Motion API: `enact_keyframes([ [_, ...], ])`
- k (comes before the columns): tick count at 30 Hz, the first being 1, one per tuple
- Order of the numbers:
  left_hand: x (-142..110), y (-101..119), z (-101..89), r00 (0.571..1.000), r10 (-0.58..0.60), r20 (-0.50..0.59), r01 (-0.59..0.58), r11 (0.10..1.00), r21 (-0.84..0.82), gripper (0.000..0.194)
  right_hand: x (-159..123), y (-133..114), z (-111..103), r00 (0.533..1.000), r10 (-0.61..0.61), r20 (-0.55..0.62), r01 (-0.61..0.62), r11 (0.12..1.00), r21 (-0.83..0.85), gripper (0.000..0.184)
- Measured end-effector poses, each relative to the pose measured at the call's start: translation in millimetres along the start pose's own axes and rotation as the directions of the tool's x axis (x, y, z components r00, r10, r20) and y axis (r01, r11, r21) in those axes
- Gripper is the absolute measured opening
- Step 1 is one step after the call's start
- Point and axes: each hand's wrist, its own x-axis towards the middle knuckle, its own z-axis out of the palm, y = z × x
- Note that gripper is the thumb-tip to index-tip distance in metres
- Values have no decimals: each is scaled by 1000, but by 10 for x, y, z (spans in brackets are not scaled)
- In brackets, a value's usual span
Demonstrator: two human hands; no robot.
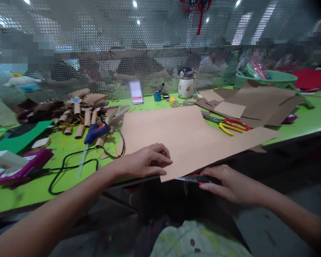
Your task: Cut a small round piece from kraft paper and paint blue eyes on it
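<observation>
At the near edge of the bench [128,200], in the head view, a brown paper sheet [171,134] lies flat, its lower corner reaching past the edge. Left hand [153,160]: resting on the lower left part of the sheet, fingers loosely bent, thumb apart from them, pinching nothing. Right hand [224,182]: just below the sheet's near edge, thumb and fingers closed on the red-and-black handle of a cutting tool [194,178]. The blade points left and meets the sheet close to its lower corner. Scissors [234,125] with one red and one yellow loop lie at the sheet's right side. A blue glue gun [96,133] and cardboard tubes [80,131] lie left of the sheet. Behind it stand a blue jar [157,96], a yellow spool [173,102] and a white bottle [186,87].
</observation>
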Motion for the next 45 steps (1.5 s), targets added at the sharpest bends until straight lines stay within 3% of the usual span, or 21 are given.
enact_keyframes([
  [7, 12, -39, -68, 995, -4, 98, 10, 998, -61, 30, 7, -7, 43, 1000, -15, -17, 15, 1000, -25, 36],
  [15, 10, -28, 9, 999, -21, 46, 23, 998, -54, 30, 108, -108, 207, 995, -71, -62, 71, 997, -4, 31],
  [23, 2, -58, 36, 1000, -12, 11, 13, 998, -65, 29, -68, -94, 168, 999, -41, -19, 41, 999, 14, 35],
  [29, 14, -67, 35, 1000, -3, 9, 4, 998, -62, 29, 113, -220, 236, 996, -71, -62, 68, 996, -51, 30],
  [34, 8, -82, 44, 1000, -16, 14, 17, 998, -66, 29, 43, -365, 266, 990, -126, 65, 125, 992, 23, 26],
  [37, -14, -66, 45, 999, -43, 8, 44, 998, -43, 29, -121, -352, 181, 991, -95, 90, 88, 992, 85, 24],
  [39, -26, -23, 52, 997, -72, -5, 72, 997, -8, 27, -215, -256, 31, 999, -33, 13, 31, 991, 127, 24],
  [41, -21, 52, 75, 994, -106, -27, 107, 993, 44, 24, -256, -93, -198, 986, 24, -162, -5, 993, 118, 28],
  [43, 10, 156, 115, 985, -152, -78, 161, 980, 116, 24, -211, 113, -488, 939, 63, -338, -53, 998, 38, 33],
  [45, 60, 278, 170, 974, -192, -117, 212, 956, 201, 29, -70, 332, -805, 838, 107, -535, -173, 982, -74, 41],
])
